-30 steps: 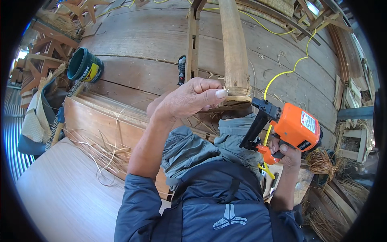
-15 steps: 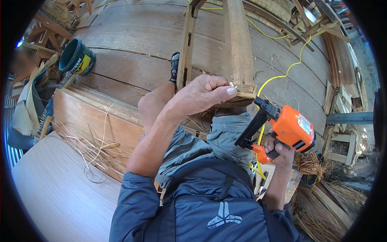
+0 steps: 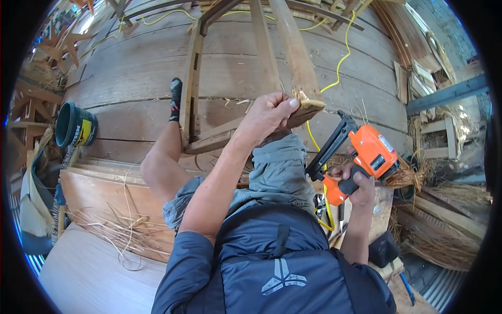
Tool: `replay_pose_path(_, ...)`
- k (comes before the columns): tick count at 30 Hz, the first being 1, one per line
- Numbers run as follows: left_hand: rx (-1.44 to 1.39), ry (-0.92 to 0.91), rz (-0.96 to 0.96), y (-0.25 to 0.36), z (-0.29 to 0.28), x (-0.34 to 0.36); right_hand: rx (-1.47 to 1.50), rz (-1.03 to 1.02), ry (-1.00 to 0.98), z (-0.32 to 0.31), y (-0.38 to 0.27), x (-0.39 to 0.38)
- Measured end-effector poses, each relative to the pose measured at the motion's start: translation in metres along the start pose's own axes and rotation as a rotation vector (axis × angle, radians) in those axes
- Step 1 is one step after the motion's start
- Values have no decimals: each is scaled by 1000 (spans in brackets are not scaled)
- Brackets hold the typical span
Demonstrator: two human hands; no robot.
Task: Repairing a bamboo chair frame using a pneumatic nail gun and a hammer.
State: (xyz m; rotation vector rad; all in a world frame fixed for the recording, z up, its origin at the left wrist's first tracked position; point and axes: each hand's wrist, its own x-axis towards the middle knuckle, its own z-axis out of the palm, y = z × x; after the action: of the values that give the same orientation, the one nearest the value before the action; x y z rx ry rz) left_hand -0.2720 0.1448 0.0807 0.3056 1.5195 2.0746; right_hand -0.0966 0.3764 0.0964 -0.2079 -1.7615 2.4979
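1. Since the earlier frame, the wooden frame (image 3: 298, 52) has turned, so that a second rail now shows apart from its round post and a lower crosspiece comes into sight; the nail gun (image 3: 371, 152) stands a little farther from the post's end.
2. The left hand (image 3: 269, 115) is at the near end of the post, its fingers drawn narrow and holding the wood there, thumb laid against the edge; the fingertips behind are hidden.
3. The right hand (image 3: 361, 183) wraps its fingers around the dark grip of the orange nail gun, whose black nose points up, beside the post's end and apart from it.
4. The wooden frame slants from the person's knees out over the plank floor (image 3: 136, 73), its near end above the grey trousers (image 3: 277, 167).
5. A yellow hose (image 3: 345, 57) runs across the floor and passes behind the nail gun.
6. To the left, a dark green bucket (image 3: 76, 125) with a yellow label stands near a broad wooden panel (image 3: 104, 193); loose thin strips (image 3: 112, 230) lie along it, next to a pale bench (image 3: 94, 272).
7. Right of the nail gun lies a bundle of brown fibre (image 3: 410, 175).
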Motion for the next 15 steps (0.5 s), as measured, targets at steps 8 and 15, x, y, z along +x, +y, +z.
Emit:
replay_pose_path(8,189,41,21,6,37,30,112,-1,251,-15,7,-18)
replay_pose_path(15,149,39,-35,-1,28,32,-8,-12,251,-22,26,-38)
